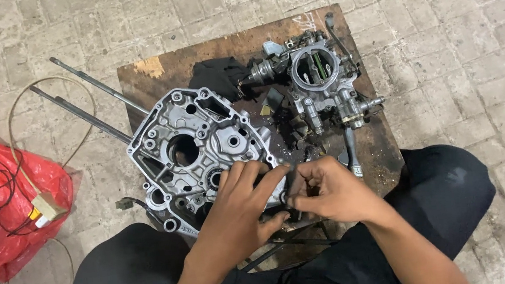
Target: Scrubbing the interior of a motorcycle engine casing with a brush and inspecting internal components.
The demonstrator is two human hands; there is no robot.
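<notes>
Both forearms enter from the bottom edge and meet at lower centre of the frame. Left hand lies palm down, fingers spread and curved over the lower right corner of the engine crankcase half, fingertips touching its rim. Right hand sits just beside it, thumb and forefinger pinched narrow on a small dark ring-shaped part; the part is mostly hidden by the fingers, so its exact kind cannot be told. The two hands touch, or nearly touch, at the fingertips.

The crankcase half is grey cast metal, open side up, with a large round bore near its middle and several smaller holes. It lies tilted across the left part of the tabletop and overhangs the left edge. To its right, upper centre of the frame, stands a carburettor, throat facing up. A black rag lies between the two, toward the far edge. A tool with a grey handle lies below the carburettor, just right of the right hand. Small dark scraps are scattered in between.

The tabletop is a worn brown board, stained dark. Two long metal rods lie on the floor at upper left, running under the crankcase. A red plastic bag with black wire on it sits at the left edge. Floor: grey paving bricks. The person's knees, in black trousers, frame the board at the bottom.
</notes>
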